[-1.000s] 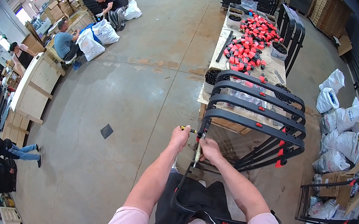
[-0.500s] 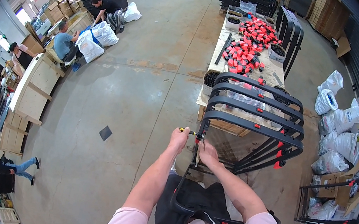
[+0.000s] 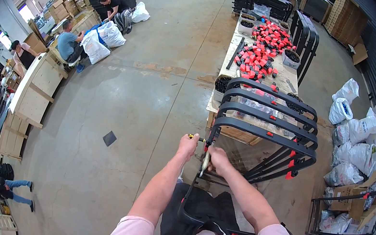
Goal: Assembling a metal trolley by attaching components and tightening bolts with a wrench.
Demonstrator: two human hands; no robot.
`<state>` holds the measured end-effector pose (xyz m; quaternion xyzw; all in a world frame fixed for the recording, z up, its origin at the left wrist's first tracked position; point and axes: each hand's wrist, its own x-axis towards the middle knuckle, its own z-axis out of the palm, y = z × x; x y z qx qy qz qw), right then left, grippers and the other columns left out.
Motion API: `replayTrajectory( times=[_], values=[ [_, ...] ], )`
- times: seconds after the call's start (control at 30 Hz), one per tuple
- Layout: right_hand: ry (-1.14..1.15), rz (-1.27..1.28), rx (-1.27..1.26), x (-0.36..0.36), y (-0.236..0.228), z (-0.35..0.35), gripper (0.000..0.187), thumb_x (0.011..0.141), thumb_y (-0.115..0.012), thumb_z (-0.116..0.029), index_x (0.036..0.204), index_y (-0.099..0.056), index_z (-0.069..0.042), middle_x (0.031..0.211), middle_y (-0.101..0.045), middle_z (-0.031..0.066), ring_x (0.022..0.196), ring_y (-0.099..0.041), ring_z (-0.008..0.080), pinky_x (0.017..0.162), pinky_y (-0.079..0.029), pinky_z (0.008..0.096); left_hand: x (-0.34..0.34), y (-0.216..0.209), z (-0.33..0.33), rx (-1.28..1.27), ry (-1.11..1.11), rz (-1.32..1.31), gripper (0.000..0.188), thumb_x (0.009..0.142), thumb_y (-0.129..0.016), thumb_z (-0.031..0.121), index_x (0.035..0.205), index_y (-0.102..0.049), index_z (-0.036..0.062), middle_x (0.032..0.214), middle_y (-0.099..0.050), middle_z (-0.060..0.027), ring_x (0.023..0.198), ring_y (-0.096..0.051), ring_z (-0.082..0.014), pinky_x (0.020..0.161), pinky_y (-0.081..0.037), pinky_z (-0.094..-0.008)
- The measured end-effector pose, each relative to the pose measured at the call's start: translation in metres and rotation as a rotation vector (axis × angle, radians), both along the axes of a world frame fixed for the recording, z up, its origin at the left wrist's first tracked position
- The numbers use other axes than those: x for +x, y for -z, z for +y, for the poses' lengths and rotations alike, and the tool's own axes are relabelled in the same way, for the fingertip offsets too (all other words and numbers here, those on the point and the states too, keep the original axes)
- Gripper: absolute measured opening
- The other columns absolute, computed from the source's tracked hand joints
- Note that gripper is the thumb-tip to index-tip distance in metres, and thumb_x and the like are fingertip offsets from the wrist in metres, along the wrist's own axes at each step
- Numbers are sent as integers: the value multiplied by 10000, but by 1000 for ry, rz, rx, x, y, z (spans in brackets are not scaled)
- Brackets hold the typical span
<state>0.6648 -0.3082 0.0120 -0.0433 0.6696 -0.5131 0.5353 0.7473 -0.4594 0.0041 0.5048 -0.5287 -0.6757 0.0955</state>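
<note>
My left hand (image 3: 187, 145) is closed around a small yellow-and-black screwdriver (image 3: 191, 136), its shaft pointing right at the upright bar of a black tubular frame (image 3: 190, 192). Just across that bar, my right hand (image 3: 218, 159) is closed on a pale, elongated tool (image 3: 205, 162), whose kind I cannot make out. This frame comes down toward my lap, over a black apron (image 3: 204, 202). Right beyond my hands stand several more black tubular frames (image 3: 263, 135) in a row, with small red pieces on their bars.
A wooden table (image 3: 228, 67) ahead carries a heap of red-and-black plastic parts (image 3: 257, 62) and boxes of small black parts (image 3: 290, 58). White sacks (image 3: 355, 152) line the right wall. People work at wooden crates (image 3: 40, 81) on the left; another person (image 3: 5, 187) walks at the lower left.
My right hand has shifted slightly, and more of the pale tool shows beside the bar. My left hand stays on the screwdriver. The person at the lower left has taken a stride.
</note>
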Motion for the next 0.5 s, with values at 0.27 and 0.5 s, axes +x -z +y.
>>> replayTrajectory(
  times=[0.27,0.5],
  values=[
    [-134,1204,50,-3,66,29,447,1109,-447,-377,1102,-639,27,829,-668,201,630,-683,248,529,-518,427,-19,-7,17,-34,65,37,343,1041,-677,340,866,-536,80,663,-536,-2,474,-445,-116,394,-328,-332],
    [28,-216,-32,-5,-16,-1,408,1142,-385,-379,1075,-616,-49,698,-591,46,464,-509,161,424,-385,359,3,4,-1,-32,53,33,309,1051,-670,332,933,-519,88,698,-528,13,482,-422,-81,402,-303,-296]
  ],
)
